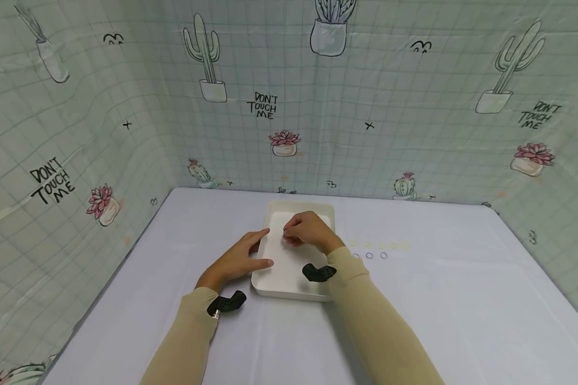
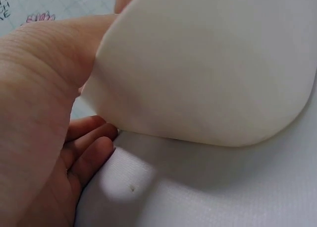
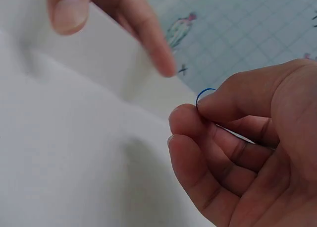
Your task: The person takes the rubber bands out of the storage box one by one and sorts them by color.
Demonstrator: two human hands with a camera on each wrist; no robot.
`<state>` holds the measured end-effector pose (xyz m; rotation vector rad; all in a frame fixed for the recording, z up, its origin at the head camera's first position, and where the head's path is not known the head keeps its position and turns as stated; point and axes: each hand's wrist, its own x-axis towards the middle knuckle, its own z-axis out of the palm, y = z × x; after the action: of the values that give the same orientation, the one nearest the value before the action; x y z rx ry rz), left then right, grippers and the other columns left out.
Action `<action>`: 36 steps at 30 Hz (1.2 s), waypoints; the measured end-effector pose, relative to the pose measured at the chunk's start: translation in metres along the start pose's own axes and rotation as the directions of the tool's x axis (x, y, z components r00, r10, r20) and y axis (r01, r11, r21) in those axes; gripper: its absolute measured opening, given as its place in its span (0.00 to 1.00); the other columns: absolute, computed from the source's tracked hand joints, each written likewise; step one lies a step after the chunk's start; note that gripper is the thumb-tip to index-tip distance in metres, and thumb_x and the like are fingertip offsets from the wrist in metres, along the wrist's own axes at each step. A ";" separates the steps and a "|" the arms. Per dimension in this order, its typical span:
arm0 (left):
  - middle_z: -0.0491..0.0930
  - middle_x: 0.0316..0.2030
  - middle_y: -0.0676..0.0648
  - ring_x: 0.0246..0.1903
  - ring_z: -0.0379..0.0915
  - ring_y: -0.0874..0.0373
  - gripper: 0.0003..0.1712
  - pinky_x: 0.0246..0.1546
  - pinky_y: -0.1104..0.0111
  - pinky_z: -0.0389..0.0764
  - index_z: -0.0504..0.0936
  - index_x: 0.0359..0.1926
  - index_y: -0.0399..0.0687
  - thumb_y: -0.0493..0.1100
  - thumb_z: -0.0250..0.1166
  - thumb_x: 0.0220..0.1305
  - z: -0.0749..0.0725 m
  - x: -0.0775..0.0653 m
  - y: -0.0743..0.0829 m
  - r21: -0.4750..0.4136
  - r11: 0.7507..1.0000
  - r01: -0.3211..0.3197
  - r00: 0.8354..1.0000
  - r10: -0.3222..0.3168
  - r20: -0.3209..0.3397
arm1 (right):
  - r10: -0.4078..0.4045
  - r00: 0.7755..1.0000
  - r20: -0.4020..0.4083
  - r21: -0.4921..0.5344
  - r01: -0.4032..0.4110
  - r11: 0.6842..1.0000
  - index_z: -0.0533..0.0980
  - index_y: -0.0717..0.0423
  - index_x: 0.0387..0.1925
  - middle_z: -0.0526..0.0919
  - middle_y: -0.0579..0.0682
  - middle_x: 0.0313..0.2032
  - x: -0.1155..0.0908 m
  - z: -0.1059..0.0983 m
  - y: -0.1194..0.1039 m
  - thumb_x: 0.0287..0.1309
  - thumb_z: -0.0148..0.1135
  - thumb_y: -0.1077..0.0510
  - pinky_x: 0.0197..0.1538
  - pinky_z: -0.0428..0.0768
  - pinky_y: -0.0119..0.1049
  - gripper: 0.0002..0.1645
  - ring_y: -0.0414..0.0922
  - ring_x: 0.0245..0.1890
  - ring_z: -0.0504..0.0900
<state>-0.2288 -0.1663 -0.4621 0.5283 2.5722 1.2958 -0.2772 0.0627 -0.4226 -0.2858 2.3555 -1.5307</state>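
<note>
My right hand is over the white tray, pinching a thin blue ring between thumb and index finger. Only an arc of that ring shows beyond the fingertips in the right wrist view; the rest is hidden by them. My left hand lies at the tray's left wall, its thumb and index finger spread and reaching over the rim. In the left wrist view, the other fingers rest low against the outside of the tray, close to the table.
Right of the tray on the white table lie two rows of small thin rings: several pale yellow rings behind, and blue rings in front. A cactus-patterned curtain encloses the back and sides of the table.
</note>
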 end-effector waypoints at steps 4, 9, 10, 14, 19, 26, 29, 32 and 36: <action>0.60 0.71 0.43 0.67 0.63 0.47 0.50 0.68 0.50 0.62 0.57 0.78 0.55 0.55 0.72 0.60 0.003 -0.003 -0.001 -0.020 1.000 0.005 1.000 -0.005 0.000 | 0.003 0.999 -0.037 0.024 -0.002 1.000 0.81 0.65 0.39 0.86 0.55 0.34 -0.013 -0.009 -0.002 0.63 0.64 0.63 0.40 0.85 0.38 0.07 0.47 0.33 0.84; 0.60 0.71 0.43 0.68 0.63 0.47 0.50 0.68 0.51 0.62 0.58 0.78 0.55 0.55 0.71 0.61 0.005 -0.005 -0.001 -0.046 0.999 0.000 1.000 0.000 0.005 | -0.003 0.998 -0.066 0.082 0.008 0.997 0.81 0.67 0.43 0.85 0.55 0.35 -0.023 -0.017 0.007 0.64 0.63 0.63 0.41 0.84 0.38 0.10 0.47 0.33 0.83; 0.60 0.71 0.43 0.68 0.63 0.47 0.50 0.68 0.52 0.62 0.58 0.78 0.55 0.55 0.71 0.60 0.005 -0.005 0.000 -0.049 0.999 -0.001 1.000 0.001 0.004 | -0.008 0.998 -0.069 0.094 0.015 0.995 0.80 0.68 0.44 0.85 0.55 0.35 -0.024 -0.018 0.008 0.64 0.63 0.63 0.42 0.84 0.39 0.11 0.49 0.34 0.84; 0.60 0.71 0.43 0.68 0.63 0.47 0.50 0.68 0.51 0.62 0.58 0.78 0.55 0.54 0.72 0.61 0.006 -0.004 0.002 -0.051 0.999 -0.004 1.000 0.004 0.004 | -0.027 0.996 -0.086 0.144 0.039 0.989 0.80 0.69 0.46 0.85 0.57 0.36 -0.030 -0.021 0.013 0.63 0.63 0.62 0.42 0.84 0.39 0.13 0.54 0.36 0.84; 0.60 0.71 0.43 0.68 0.63 0.46 0.49 0.67 0.50 0.63 0.58 0.78 0.55 0.55 0.72 0.61 0.007 -0.005 0.001 -0.062 0.998 0.005 1.000 -0.004 0.005 | -0.053 0.991 -0.121 0.187 0.075 0.979 0.80 0.69 0.48 0.85 0.56 0.38 -0.040 -0.022 0.017 0.65 0.62 0.61 0.43 0.84 0.39 0.15 0.48 0.35 0.84; 0.59 0.71 0.43 0.68 0.62 0.45 0.49 0.67 0.50 0.64 0.57 0.78 0.56 0.55 0.71 0.61 0.005 -0.005 0.003 -0.062 0.998 0.005 1.000 -0.004 0.007 | -0.072 0.986 -0.151 0.261 0.110 0.959 0.79 0.72 0.49 0.84 0.57 0.38 -0.055 -0.022 0.023 0.65 0.62 0.63 0.40 0.83 0.38 0.16 0.47 0.35 0.83; 0.59 0.72 0.43 0.68 0.62 0.45 0.49 0.66 0.50 0.65 0.57 0.78 0.56 0.56 0.71 0.61 0.004 -0.005 0.003 -0.058 0.998 0.004 1.000 -0.004 0.001 | -0.082 0.983 -0.163 0.257 0.123 0.959 0.79 0.72 0.50 0.84 0.56 0.38 -0.059 -0.024 0.024 0.66 0.61 0.62 0.40 0.83 0.38 0.17 0.47 0.35 0.82; 0.59 0.72 0.42 0.69 0.61 0.45 0.49 0.67 0.50 0.64 0.57 0.78 0.56 0.56 0.71 0.61 0.004 -0.005 0.002 -0.067 0.998 0.007 1.000 -0.007 -0.002 | -0.093 0.980 -0.176 0.233 0.133 0.963 0.79 0.72 0.50 0.84 0.57 0.39 -0.062 -0.029 0.025 0.67 0.61 0.62 0.41 0.83 0.39 0.17 0.47 0.35 0.83; 0.58 0.72 0.42 0.69 0.61 0.44 0.49 0.67 0.50 0.64 0.57 0.78 0.56 0.55 0.71 0.61 0.005 -0.005 0.002 -0.078 0.997 0.009 1.000 -0.010 -0.008 | -0.097 0.976 -0.196 0.220 0.140 0.965 0.78 0.72 0.50 0.84 0.57 0.38 -0.068 -0.040 0.030 0.67 0.61 0.62 0.41 0.83 0.39 0.17 0.48 0.35 0.82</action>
<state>-0.2220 -0.1631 -0.4631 0.4963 2.5157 1.3917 -0.2285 0.1315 -0.4247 -0.2427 2.2974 -1.9481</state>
